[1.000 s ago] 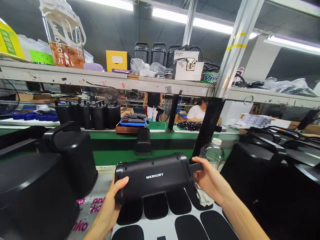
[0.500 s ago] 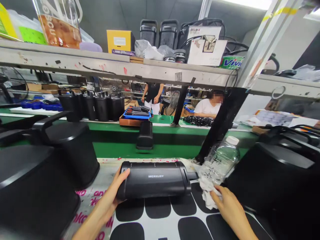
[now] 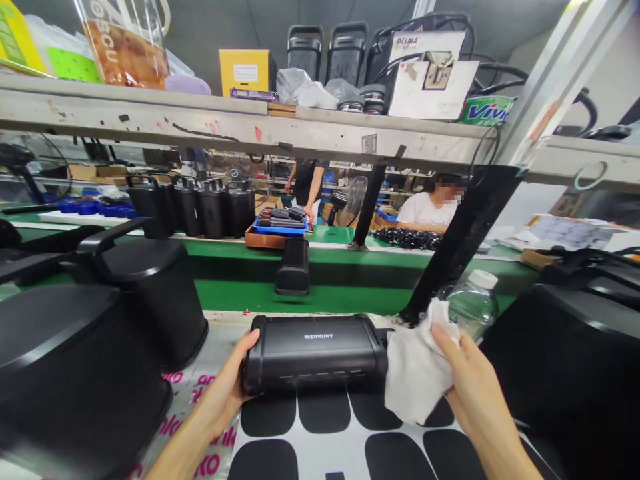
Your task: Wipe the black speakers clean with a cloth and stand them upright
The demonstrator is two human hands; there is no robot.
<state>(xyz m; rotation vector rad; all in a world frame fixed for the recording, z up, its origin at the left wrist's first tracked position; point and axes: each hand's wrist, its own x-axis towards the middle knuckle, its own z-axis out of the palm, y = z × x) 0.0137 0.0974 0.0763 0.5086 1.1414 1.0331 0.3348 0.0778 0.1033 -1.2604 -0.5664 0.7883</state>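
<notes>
Speaker (image 3: pixel 317 363) mid-frame, on its side, right-end handle mostly hidden by cloth (image 3: pixel 417 380). Left hand (image 3: pixel 227 387): grip grasping speaker's left end, most fingers out of sight. Right hand (image 3: pixel 470 377): grip pinching cloth, right of centre. Bottle (image 3: pixel 483 297) behind, partly blocked. Jug (image 3: pixel 127 50), upper left, cropped. Black units (image 3: pixel 565 347), right edge, dark, hard to separate.
</notes>
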